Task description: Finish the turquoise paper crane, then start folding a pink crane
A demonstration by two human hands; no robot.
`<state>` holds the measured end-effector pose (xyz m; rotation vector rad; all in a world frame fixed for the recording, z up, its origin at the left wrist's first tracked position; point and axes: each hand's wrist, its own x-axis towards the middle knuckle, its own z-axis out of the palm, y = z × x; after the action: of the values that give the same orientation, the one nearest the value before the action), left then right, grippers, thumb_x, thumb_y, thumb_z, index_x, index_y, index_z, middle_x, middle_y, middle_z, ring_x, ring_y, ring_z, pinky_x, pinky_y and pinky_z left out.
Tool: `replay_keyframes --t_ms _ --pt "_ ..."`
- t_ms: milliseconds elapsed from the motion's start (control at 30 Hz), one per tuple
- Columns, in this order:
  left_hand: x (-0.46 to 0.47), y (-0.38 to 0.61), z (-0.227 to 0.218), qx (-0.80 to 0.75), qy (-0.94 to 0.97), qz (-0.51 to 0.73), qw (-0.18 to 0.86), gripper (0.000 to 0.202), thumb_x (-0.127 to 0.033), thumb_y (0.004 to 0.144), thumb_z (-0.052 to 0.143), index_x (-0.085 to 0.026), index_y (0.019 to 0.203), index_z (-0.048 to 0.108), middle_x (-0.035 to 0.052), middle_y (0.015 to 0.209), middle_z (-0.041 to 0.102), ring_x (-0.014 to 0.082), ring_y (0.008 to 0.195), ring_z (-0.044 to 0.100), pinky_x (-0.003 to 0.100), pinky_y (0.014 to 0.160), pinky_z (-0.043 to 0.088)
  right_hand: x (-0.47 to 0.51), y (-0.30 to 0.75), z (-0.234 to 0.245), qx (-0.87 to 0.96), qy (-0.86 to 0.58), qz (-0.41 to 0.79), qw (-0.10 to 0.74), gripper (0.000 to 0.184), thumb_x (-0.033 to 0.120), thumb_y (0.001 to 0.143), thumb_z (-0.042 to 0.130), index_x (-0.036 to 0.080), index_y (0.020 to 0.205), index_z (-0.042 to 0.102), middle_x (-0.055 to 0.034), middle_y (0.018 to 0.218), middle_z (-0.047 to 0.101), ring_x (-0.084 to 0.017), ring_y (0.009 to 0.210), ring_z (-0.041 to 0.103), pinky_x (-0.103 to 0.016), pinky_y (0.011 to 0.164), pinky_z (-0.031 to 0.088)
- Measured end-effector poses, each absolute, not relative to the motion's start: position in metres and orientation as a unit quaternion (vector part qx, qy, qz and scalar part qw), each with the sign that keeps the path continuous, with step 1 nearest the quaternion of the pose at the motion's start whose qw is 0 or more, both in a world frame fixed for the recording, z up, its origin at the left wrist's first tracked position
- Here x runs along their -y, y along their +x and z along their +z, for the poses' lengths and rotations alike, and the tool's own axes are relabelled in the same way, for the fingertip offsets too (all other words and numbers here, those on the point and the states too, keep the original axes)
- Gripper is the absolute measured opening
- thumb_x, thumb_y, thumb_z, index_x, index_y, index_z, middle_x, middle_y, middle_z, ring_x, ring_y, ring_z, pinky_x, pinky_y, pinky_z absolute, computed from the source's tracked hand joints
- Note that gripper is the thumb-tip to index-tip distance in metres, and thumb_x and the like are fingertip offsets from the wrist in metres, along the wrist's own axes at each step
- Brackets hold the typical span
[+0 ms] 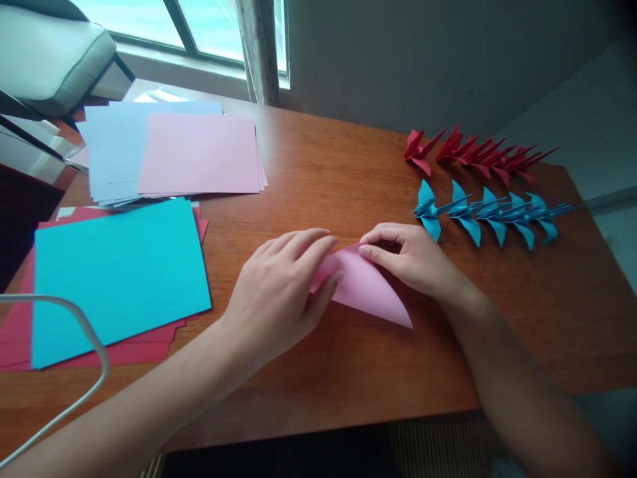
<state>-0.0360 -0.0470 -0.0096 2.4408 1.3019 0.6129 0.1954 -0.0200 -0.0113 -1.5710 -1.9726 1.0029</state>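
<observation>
Pink sheet (373, 289) between person's hands, bent. Right hand (405, 259) pinches its upper edge — thumb against fingers. Left hand (283, 285) curls round its other end, thumb on near side; cannot tell whether it grips. Just beyond right hand — blue paper cranes (492, 216), red cranes (485, 157) behind. Left of left hand: turquoise sheet (122, 279) atop red sheets (154, 346).

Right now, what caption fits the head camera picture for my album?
Right hand pinches a pink sheet, left hand against it; red paper cranes and blue paper cranes line up nearby.
</observation>
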Motion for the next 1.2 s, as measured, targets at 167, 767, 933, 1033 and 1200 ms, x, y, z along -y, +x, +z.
replay_keyframes --t_ms 167,767,933,1033,1200 --pt "0.032 -0.041 -0.008 -0.491 0.778 0.246 0.307 0.032 -0.036 0.093 0.06 -0.018 0.119 0.065 0.0081 0.113 0.073 0.0233 0.101 0.069 0.036 0.086 0.054 0.019 0.198 -0.006 0.683 -0.565 0.401 0.23 0.011 0.029 0.087 0.067 0.02 0.085 0.075 -0.0016 0.086 0.074 -0.017 0.079 0.064 -0.03 0.068 0.045" --pt "0.025 -0.045 -0.008 -0.495 0.656 0.278 0.497 0.012 -0.03 0.086 0.068 -0.019 0.085 0.075 0.0009 0.078 0.074 0.0146 0.071 0.065 0.023 0.061 0.05 0.022 0.199 0.0 0.67 -0.532 0.432 0.286 0.01 0.03 0.087 0.068 0.022 0.082 0.07 -0.001 0.084 0.071 -0.018 0.08 0.063 -0.031 0.07 0.047" --pt "0.026 -0.045 -0.008 -0.499 0.653 0.284 0.494 0.012 -0.03 0.084 0.069 -0.019 0.085 0.075 0.0017 0.08 0.075 0.0158 0.073 0.067 0.024 0.063 0.052 0.022 0.199 0.001 0.664 -0.535 0.436 0.288 0.011 0.032 0.087 0.068 0.022 0.082 0.07 -0.0016 0.084 0.071 -0.018 0.08 0.063 -0.031 0.07 0.048" --pt "0.026 -0.045 -0.008 -0.499 0.652 0.288 0.493 0.011 -0.029 0.084 0.07 -0.019 0.085 0.075 0.0014 0.08 0.075 0.0155 0.073 0.068 0.024 0.064 0.052 0.022 0.199 0.001 0.659 -0.537 0.439 0.292 0.01 0.031 0.086 0.069 0.023 0.082 0.07 -0.001 0.083 0.07 -0.018 0.079 0.063 -0.031 0.07 0.048" --pt "0.026 -0.044 -0.008 -0.5 0.651 0.289 0.493 0.011 -0.029 0.084 0.07 -0.019 0.085 0.075 0.0015 0.08 0.075 0.0157 0.073 0.068 0.025 0.064 0.053 0.022 0.199 0.001 0.657 -0.54 0.44 0.289 0.012 0.034 0.086 0.069 0.023 0.082 0.07 -0.0017 0.083 0.071 -0.019 0.079 0.063 -0.031 0.07 0.049"
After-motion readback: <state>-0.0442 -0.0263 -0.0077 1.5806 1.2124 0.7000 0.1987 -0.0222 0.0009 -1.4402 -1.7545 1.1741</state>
